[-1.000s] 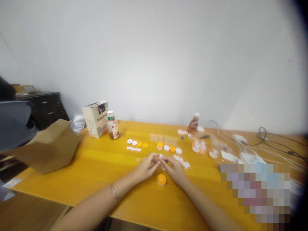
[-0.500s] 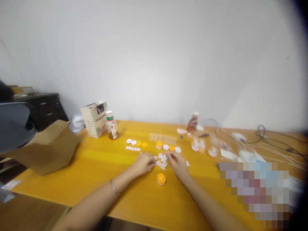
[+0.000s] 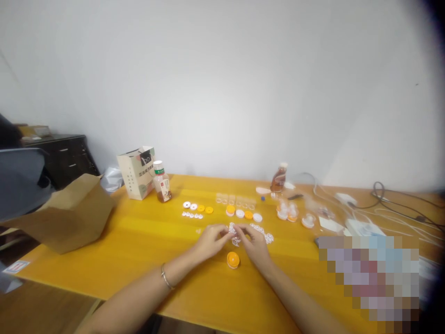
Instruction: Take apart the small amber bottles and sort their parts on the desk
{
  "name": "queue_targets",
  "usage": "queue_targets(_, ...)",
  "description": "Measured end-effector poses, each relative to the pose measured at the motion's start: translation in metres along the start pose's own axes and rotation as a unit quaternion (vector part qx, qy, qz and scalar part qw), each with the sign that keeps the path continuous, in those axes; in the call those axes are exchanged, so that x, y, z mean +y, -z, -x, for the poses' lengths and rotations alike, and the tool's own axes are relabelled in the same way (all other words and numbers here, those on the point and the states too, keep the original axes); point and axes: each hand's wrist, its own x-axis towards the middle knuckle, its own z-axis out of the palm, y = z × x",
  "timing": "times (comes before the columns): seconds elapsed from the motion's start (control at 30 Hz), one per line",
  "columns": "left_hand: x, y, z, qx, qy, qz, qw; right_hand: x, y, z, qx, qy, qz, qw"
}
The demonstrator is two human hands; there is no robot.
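My left hand (image 3: 211, 240) and my right hand (image 3: 256, 242) come together over the table, thumbs and index fingers closed in pinches. Between the fingertips is a small white openwork plastic piece (image 3: 232, 228), its edges partly hidden by the fingers. Just below lies another white openwork piece (image 3: 236, 241). More of these white pieces (image 3: 268, 238) are spread beyond and beside my right hand. In front of my wrists sits a round orange cup-like part (image 3: 233, 260) with a white base.
Orange and white round caps (image 3: 248, 215) form a row behind my hands, with clear rings (image 3: 239, 202) beyond. White and yellow discs (image 3: 201, 208) and small white parts (image 3: 192, 215) lie left. A bottle (image 3: 162, 182), paper bag (image 3: 136, 174), brown bag (image 3: 69, 215) and cables (image 3: 378, 199) surround the area.
Both hands have moved closer together, my left hand rightward, and their fingertips now meet at a white openwork piece. The orange part stays where it was.
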Motion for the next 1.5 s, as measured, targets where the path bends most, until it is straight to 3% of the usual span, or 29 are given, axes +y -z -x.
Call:
queue_targets(0.3, -0.01, -0.003, 0.0, 0.013, 0.02, 0.083, 0.996, 0.0, -0.004, 0.002, -0.044, -0.021, -0.037, 0.998)
queue_targets(0.43, -0.014, -0.005, -0.001, -0.01, 0.057, 0.149, 0.987, 0.005, -0.005, 0.0, -0.045, -0.045, -0.071, 0.995)
queue_targets(0.57, -0.013, -0.001, -0.003, -0.056, 0.046, 0.206, 0.976, 0.006, -0.004, -0.004, -0.071, -0.072, -0.123, 0.987)
queue_targets(0.73, -0.009, 0.003, -0.004, -0.07, 0.064, 0.217, 0.971, 0.004, -0.002, -0.006, -0.095, -0.081, -0.15, 0.981)
queue_targets(1.17, -0.013, -0.001, -0.003, -0.045, 0.087, 0.204, 0.974, 0.004, -0.006, -0.003, -0.1, -0.096, -0.135, 0.981)
queue_targets(1.3, -0.012, -0.001, -0.003, -0.05, 0.099, 0.207, 0.972, 0.004, -0.005, -0.003, -0.104, -0.073, -0.098, 0.987)
queue_targets(1.5, -0.019, 0.005, -0.005, -0.014, 0.167, 0.22, 0.961, 0.011, 0.009, -0.008, -0.011, -0.002, 0.03, 0.999)
